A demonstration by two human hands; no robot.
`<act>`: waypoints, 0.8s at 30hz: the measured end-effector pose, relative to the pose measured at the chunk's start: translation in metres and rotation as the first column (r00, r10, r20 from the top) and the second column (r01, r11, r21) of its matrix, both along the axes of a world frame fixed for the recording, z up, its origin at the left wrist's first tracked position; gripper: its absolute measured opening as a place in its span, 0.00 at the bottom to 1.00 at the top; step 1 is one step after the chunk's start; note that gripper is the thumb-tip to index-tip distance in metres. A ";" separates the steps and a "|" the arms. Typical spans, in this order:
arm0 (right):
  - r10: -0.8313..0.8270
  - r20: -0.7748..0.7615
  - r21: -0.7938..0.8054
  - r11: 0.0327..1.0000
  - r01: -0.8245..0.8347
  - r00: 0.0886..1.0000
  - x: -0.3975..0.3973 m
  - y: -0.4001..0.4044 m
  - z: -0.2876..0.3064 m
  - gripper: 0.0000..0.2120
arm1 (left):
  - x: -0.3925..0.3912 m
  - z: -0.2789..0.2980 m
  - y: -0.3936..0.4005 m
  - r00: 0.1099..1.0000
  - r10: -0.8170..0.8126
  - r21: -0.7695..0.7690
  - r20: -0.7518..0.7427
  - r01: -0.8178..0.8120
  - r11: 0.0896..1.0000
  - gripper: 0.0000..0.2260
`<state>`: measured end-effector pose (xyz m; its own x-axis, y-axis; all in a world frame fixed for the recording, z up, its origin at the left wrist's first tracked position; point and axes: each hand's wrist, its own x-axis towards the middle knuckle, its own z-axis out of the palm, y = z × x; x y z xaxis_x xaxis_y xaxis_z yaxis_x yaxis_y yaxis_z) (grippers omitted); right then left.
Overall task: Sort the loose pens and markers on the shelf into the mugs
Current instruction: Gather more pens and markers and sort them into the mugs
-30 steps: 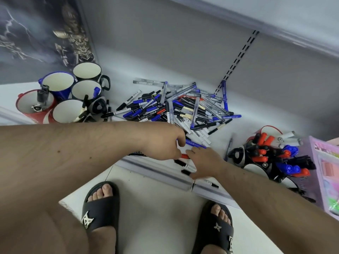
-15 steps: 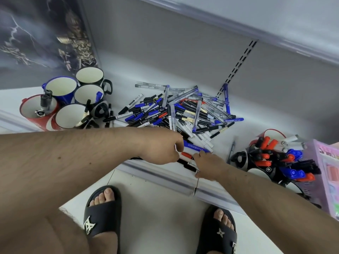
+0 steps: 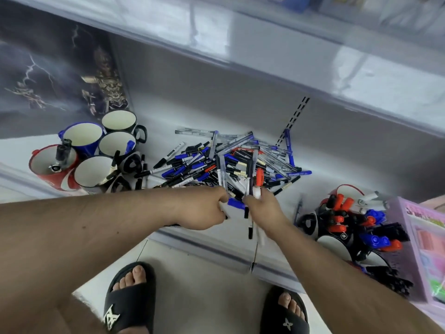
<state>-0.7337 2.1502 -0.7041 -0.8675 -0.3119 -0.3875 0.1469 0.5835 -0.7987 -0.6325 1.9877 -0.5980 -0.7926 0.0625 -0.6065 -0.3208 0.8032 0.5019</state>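
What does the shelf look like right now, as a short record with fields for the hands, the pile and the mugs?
left hand: curled at the near edge of the pile, gripping pens
right hand: holds a bunch of pens upright, one red-capped
pen pile: loose heap of blue, black and red pens in the middle of the shelf
left mugs: a cluster, mostly unfilled; a few hold one or two items
right mugs: packed with red, blue and black markers
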 end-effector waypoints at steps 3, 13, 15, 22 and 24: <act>-0.199 0.418 -0.368 0.855 0.365 0.886 0.013 -0.028 0.044 0.07 | -0.001 0.002 0.007 0.976 0.218 0.159 0.006 -0.217 0.963 0.09; -0.119 0.458 -0.519 0.769 0.374 0.881 0.050 -0.021 0.088 0.11 | -0.005 0.017 0.022 0.857 0.322 0.706 0.401 -0.514 0.488 0.20; -0.118 0.440 -0.524 0.771 0.361 0.890 0.054 -0.016 0.091 0.09 | -0.006 0.022 0.020 0.854 0.264 0.747 0.449 -0.521 0.413 0.22; 0.101 0.557 -0.598 0.737 0.314 0.824 0.056 -0.015 0.100 0.17 | -0.009 0.027 0.028 0.887 0.286 0.682 0.362 -0.461 0.568 0.15; 0.129 0.657 -0.635 0.626 0.453 0.743 0.042 -0.010 0.099 0.19 | -0.013 0.026 0.031 0.896 0.278 0.661 0.347 -0.444 0.606 0.14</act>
<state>-0.6918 2.1402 -0.6055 -0.5945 -0.6051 -0.5296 0.7673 -0.2299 -0.5987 -0.6457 2.0186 -0.5718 -0.7215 0.2702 -0.6375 -0.6571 0.0231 0.7534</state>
